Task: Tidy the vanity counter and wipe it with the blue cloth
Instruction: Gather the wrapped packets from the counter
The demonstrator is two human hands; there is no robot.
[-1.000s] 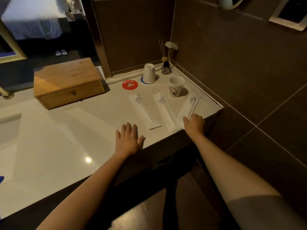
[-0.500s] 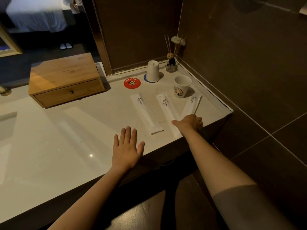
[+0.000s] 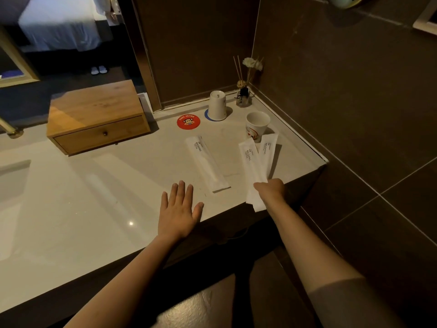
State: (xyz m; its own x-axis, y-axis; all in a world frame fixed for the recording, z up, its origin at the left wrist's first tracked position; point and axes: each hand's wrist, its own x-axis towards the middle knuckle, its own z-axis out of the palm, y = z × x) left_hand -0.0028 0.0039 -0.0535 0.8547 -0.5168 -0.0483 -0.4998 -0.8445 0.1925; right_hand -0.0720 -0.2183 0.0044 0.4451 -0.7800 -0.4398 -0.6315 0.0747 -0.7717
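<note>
**Gripping two toothbrush packets at the counter's front right corner**

Right hand (image 3: 270, 189): fingers curled closed around the near ends of two white toothbrush packets, held fanned apart. The left packet of the pair (image 3: 250, 166) and the right packet of the pair (image 3: 266, 152) are both raised off the surface, far ends pointing toward the back wall; the near ends stick out below the fist, past the counter edge.

Left hand (image 3: 178, 209): palm down, fingers spread, thumb out to the side, lying flat on the vanity counter (image 3: 82, 204) near its front edge. Holds nothing.

A third toothbrush packet (image 3: 205, 163) lies flat on the counter between the two hands, just beyond the left fingertips, not touched.

Behind the held packets: an upright paper cup (image 3: 256, 126), mouth up. Further back, an inverted white cup (image 3: 217, 105) on a blue coaster (image 3: 208, 114); beside it to the left a red round coaster (image 3: 188, 122), bare. A reed diffuser (image 3: 243, 97) stands in the back corner against the dark tiled wall.

Left of these, a wooden drawer box (image 3: 97, 116) sits on the counter, drawer closed.

The blue cloth does not appear in the head view.
</note>
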